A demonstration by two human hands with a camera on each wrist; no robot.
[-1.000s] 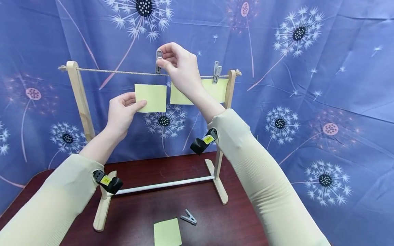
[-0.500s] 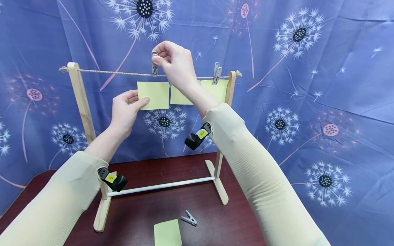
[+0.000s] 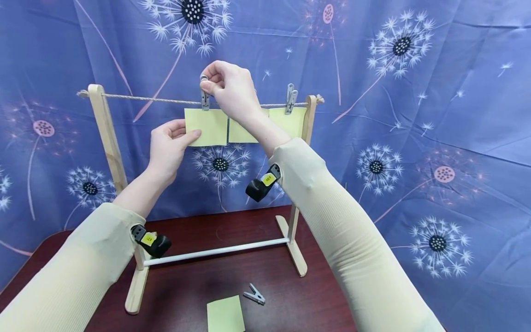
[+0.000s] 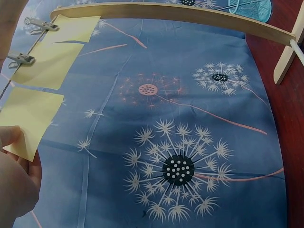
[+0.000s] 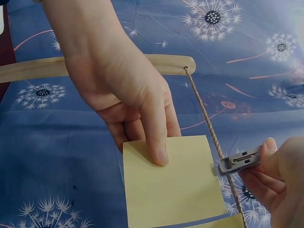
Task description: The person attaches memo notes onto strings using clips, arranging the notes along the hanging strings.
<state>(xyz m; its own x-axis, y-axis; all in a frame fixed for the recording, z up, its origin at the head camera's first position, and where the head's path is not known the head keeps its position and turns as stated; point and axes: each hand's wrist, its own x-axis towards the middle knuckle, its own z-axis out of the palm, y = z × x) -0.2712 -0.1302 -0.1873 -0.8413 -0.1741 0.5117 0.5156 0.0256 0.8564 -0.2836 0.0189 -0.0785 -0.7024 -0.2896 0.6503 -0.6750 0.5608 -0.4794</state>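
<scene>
My left hand [image 3: 168, 147] pinches a yellow paper note [image 3: 212, 128] by its left side, thumb in front and fingers behind. Its top edge lies just below the rope [image 3: 149, 98]. Above it, my right hand [image 3: 235, 92] pinches the handles of a grey clothespin [image 3: 205, 100]. In the right wrist view the tip of this clothespin [image 5: 232, 164] straddles the rope, right beside the note's edge. Two more yellow notes hang to the right, one [image 3: 288, 124] under a clothespin [image 3: 291, 99], the other [image 4: 50, 64] under another clothespin [image 4: 21, 59], which my right hand mostly hides in the head view.
A wooden frame with a left post [image 3: 109, 133] and a right post [image 3: 310, 121] carries the rope. A white bar [image 3: 220, 251] joins its feet. On the dark red table [image 3: 186, 286] lie a loose clothespin [image 3: 255, 294] and a yellow note [image 3: 226, 314]. A blue dandelion-print cloth [image 3: 373, 110] hangs behind.
My left hand has raised the note and shifted it slightly right, up to the rope. My right hand has brought the clothespin left and then down, so its tip now meets the note's top edge.
</scene>
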